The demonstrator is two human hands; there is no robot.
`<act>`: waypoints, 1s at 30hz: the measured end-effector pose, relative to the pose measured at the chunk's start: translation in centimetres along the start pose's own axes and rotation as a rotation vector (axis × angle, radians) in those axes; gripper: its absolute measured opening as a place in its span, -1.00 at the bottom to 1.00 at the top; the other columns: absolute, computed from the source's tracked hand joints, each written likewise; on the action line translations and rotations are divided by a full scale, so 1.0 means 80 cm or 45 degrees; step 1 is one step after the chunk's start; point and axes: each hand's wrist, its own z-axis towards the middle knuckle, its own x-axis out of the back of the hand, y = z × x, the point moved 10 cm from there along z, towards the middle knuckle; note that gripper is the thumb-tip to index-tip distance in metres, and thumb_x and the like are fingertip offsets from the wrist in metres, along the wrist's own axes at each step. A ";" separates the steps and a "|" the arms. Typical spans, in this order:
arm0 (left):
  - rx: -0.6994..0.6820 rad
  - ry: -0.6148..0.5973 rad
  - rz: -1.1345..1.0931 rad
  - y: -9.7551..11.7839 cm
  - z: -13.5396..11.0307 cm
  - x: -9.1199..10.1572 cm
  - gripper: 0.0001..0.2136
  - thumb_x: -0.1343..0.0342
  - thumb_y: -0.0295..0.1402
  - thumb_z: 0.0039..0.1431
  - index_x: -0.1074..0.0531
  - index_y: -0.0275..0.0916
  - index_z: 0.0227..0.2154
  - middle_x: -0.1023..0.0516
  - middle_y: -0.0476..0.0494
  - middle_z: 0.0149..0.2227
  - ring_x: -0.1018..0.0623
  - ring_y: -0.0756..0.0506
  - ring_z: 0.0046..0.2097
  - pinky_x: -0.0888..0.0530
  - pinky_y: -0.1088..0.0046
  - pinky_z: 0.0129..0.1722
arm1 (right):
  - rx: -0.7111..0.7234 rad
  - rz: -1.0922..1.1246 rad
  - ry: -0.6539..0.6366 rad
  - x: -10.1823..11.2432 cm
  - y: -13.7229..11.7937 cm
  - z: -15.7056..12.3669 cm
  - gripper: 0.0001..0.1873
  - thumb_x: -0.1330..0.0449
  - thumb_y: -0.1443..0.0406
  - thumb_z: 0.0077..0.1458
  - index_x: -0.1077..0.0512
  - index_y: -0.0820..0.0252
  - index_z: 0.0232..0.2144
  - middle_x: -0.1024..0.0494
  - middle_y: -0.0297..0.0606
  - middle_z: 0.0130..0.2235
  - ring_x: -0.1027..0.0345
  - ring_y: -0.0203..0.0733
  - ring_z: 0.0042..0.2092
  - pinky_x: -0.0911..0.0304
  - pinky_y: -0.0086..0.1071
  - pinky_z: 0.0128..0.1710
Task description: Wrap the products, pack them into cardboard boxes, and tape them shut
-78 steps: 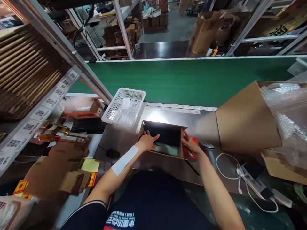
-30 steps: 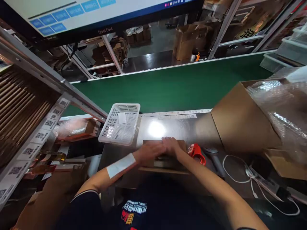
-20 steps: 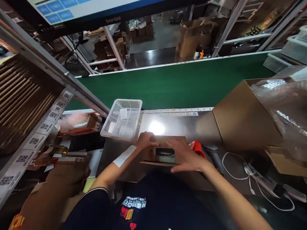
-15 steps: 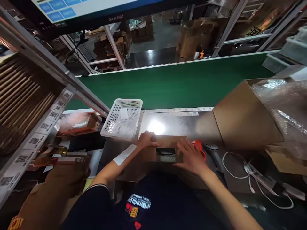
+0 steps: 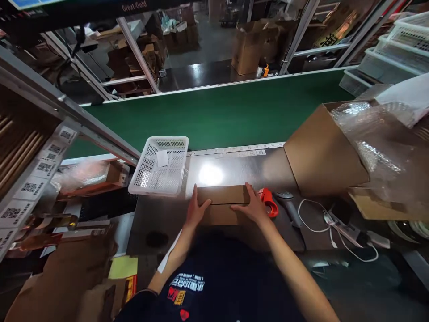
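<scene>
Head view: both flaps are now lying shut; left hand [image 5: 195, 211] and right hand [image 5: 252, 207] are pressing flat, fingers spread, on the closed cardboard box [image 5: 223, 195], beside the red tape dispenser [image 5: 269, 201].

Plain brown cardboard box [image 5: 223, 195] under both hands [image 5: 196, 210]. Red tape dispenser [image 5: 268, 201] just right of the right hand [image 5: 253, 208]. White perforated basket [image 5: 160, 166], lattice-patterned, beyond the left hand. Grey metal surface [image 5: 234, 167] with a bright glare spot. Solid green conveyor belt [image 5: 217, 116] beyond the hands. White cable [image 5: 330, 228] and larger brown carton [image 5: 323, 154] to the right.
</scene>
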 end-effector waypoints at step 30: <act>0.215 0.005 -0.269 -0.026 -0.003 0.006 -0.09 -0.42 -0.16 0.06 -0.12 -0.24 0.41 -0.32 -0.36 0.39 -0.36 -0.33 0.38 -0.35 0.09 0.35 | 0.838 -0.820 -0.332 -0.055 -0.085 -0.040 0.40 -0.50 -0.14 -0.29 0.00 0.05 0.49 0.21 0.21 0.52 0.41 0.69 0.46 0.61 0.63 0.22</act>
